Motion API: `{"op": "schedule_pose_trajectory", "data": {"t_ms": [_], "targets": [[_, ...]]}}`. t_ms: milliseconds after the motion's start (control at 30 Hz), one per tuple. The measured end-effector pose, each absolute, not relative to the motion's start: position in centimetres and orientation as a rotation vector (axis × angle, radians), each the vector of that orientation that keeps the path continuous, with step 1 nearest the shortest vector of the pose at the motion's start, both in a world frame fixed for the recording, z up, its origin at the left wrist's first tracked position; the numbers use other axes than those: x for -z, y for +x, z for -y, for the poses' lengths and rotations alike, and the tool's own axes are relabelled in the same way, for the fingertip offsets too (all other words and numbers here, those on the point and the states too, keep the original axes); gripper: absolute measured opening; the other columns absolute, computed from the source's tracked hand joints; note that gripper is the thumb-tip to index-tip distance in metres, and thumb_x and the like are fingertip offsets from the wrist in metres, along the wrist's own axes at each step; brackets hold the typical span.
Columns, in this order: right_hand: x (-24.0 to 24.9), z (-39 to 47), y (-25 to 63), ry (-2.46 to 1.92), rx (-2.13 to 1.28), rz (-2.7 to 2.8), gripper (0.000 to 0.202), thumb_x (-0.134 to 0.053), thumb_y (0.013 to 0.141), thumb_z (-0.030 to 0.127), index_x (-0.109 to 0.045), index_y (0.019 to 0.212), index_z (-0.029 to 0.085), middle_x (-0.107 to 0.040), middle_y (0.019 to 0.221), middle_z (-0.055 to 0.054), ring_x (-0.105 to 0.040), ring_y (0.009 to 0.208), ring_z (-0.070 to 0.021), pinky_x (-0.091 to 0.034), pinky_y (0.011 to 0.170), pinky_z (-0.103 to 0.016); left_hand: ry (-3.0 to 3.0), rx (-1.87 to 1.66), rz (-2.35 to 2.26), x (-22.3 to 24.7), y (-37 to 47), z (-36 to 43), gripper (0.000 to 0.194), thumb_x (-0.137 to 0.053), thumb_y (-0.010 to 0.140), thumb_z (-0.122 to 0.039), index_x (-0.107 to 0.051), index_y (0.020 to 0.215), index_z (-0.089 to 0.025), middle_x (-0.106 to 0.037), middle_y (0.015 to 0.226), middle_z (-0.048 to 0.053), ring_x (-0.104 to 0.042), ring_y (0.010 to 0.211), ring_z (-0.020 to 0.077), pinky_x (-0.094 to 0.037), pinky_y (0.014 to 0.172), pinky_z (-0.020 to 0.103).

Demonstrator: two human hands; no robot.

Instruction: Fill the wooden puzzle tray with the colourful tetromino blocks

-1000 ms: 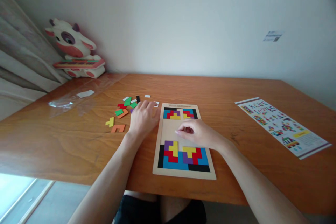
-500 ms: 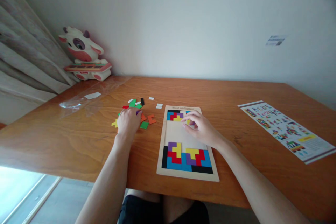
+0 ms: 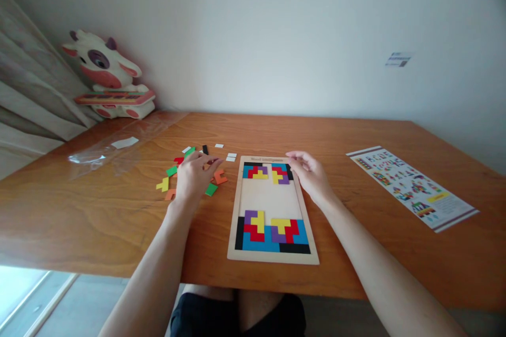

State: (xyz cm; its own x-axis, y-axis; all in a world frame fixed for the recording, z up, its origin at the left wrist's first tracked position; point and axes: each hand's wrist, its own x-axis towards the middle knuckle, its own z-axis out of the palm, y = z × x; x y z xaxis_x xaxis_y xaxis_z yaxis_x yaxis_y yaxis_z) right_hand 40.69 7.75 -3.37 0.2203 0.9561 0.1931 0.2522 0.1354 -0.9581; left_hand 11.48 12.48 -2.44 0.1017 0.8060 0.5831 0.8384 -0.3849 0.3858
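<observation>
My left hand [image 3: 193, 175] hovers over the loose pieces left of the board, thumb and fingertips closed in a pinch. What it holds, if anything, is too small to make out. At the upper right corner of the wooden puzzle board [image 3: 233, 231], my right hand [image 3: 312, 175] has its fingers loosely stretched, with no piece visible in them. Its thumb is by the rim, close to a black piece [image 3: 290, 172]. Coloured pieces fill the board's bottom end and both top corners; its pale middle is bare. Around my left hand lie a yellow piece [image 3: 163, 185], a green piece [image 3: 211, 189] and an orange piece [image 3: 220, 177].
White tiles [image 3: 231, 155] lie beyond the board's upper left corner. A printed pattern sheet [image 3: 415, 187] is on the right side of the table [image 3: 336, 253]. Clear plastic wrapping [image 3: 93, 159] and a cow toy with a keyboard [image 3: 114, 97] are at the far left.
My right hand has moved back from over the board to its upper right edge, uncovering the pieces there. My left hand's fingertips have lifted and point right. The whole view has shifted slightly.
</observation>
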Motion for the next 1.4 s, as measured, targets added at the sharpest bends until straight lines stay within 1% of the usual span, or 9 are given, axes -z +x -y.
{"op": "schedule_pose_trajectory", "data": {"t_ms": [133, 267, 467, 700, 867, 967, 1133, 1233, 1400], "targets": [[3.2, -7.5, 40.2, -1.368, -0.841, 1.295, 0.038, -0.064, 0.084, 0.051, -0.066, 0.105, 0.019, -0.068, 0.106, -0.010, -0.063, 0.084, -0.0186, -0.050, 0.076, -0.034, -2.499, 1.332, 1.332, 2.6, 13.7, -11.6, 0.023, -0.064, 0.092, -0.041, -0.078, 0.091, -0.022, -0.065, 0.073, 0.002, -0.059, 0.064, 0.0131, -0.047, 0.063, 0.026], [2.9, -7.0, 39.4, -1.323, -0.903, 1.426, 0.035, -0.063, 0.087, 0.050, -0.067, 0.105, 0.020, -0.070, 0.107, -0.010, -0.065, 0.091, -0.0206, -0.052, 0.078, -0.035, -2.754, 1.299, 0.965, 2.5, 15.7, -10.6, 0.018, -0.062, 0.094, -0.033, -0.075, 0.092, -0.021, -0.073, 0.081, 0.003, -0.064, 0.073, 0.0144, -0.051, 0.072, 0.028], [2.7, -6.4, 38.5, -1.240, -0.940, 1.641, 0.032, -0.060, 0.092, 0.047, -0.068, 0.109, 0.021, -0.072, 0.108, -0.009, -0.066, 0.095, -0.0213, -0.053, 0.078, -0.035, -3.001, 1.263, 0.716, 2.8, 17.1, -9.7, 0.014, -0.063, 0.094, -0.029, -0.071, 0.101, -0.020, -0.075, 0.093, 0.006, -0.068, 0.088, 0.0170, -0.056, 0.080, 0.031], [2.8, -5.9, 37.9, -1.204, -0.945, 1.734, 0.029, -0.060, 0.093, 0.044, -0.068, 0.109, 0.022, -0.073, 0.107, -0.008, -0.069, 0.093, -0.0207, -0.055, 0.081, -0.037, -3.018, 1.308, 0.681, 2.9, 17.1, -9.5, 0.008, -0.062, 0.094, -0.025, -0.067, 0.098, -0.020, -0.073, 0.093, 0.005, -0.067, 0.089, 0.0164, -0.055, 0.081, 0.030], [2.8, -5.8, 37.8, -1.191, -0.968, 1.693, 0.029, -0.066, 0.088, 0.049, -0.066, 0.093, 0.021, -0.072, 0.097, -0.008, -0.069, 0.087, -0.0207, -0.055, 0.078, -0.036, -2.949, 1.414, 0.945, 3.7, 17.2, -9.5, 0.016, -0.067, 0.091, -0.032, -0.059, 0.099, -0.020, -0.070, 0.089, 0.002, -0.066, 0.077, 0.0128, -0.055, 0.070, 0.026], [3.1, -6.0, 37.9, -1.186, -0.947, 1.563, 0.033, -0.068, 0.084, 0.053, -0.059, 0.086, 0.021, -0.073, 0.092, -0.008, -0.069, 0.083, -0.0206, -0.056, 0.074, -0.035, -2.878, 1.428, 1.040, 3.8, 17.3, -9.5, 0.022, -0.070, 0.089, -0.034, -0.057, 0.101, -0.020, -0.069, 0.094, 0.003, -0.066, 0.084, 0.0150, -0.055, 0.075, 0.028], [3.4, -6.9, 38.6, -1.167, -0.979, 1.237, 0.045, -0.074, 0.076, 0.058, -0.044, 0.080, 0.024, -0.075, 0.088, -0.007, -0.071, 0.073, -0.0190, -0.057, 0.067, -0.034, -2.873, 1.252, 1.081, 3.4, 17.2, -9.8, 0.009, -0.062, 0.093, -0.028, -0.059, 0.092, -0.020, -0.066, 0.091, 0.005, -0.062, 0.088, 0.0188, -0.053, 0.078, 0.033], [3.7, -7.5, 39.2, -1.161, -0.952, 1.140, 0.043, -0.077, 0.074, 0.055, -0.048, 0.079, 0.023, -0.077, 0.092, -0.008, -0.072, 0.077, -0.0188, -0.059, 0.072, -0.035, -2.925, 1.145, 1.069, 3.4, 17.3, -9.9, 0.008, -0.058, 0.093, -0.025, -0.061, 0.089, -0.019, -0.066, 0.093, 0.006, -0.061, 0.090, 0.0206, -0.053, 0.082, 0.036], [4.3, -7.8, 39.8, -1.230, -0.671, 1.280, 0.025, -0.076, 0.078, 0.044, -0.070, 0.086, 0.020, -0.077, 0.096, -0.009, -0.072, 0.086, -0.0211, -0.059, 0.081, -0.039, -3.025, 1.063, 0.998, 3.5, 17.3, -9.8, 0.012, -0.056, 0.095, -0.026, -0.065, 0.099, -0.019, -0.069, 0.106, 0.008, -0.062, 0.102, 0.0230, -0.052, 0.093, 0.040]]}}
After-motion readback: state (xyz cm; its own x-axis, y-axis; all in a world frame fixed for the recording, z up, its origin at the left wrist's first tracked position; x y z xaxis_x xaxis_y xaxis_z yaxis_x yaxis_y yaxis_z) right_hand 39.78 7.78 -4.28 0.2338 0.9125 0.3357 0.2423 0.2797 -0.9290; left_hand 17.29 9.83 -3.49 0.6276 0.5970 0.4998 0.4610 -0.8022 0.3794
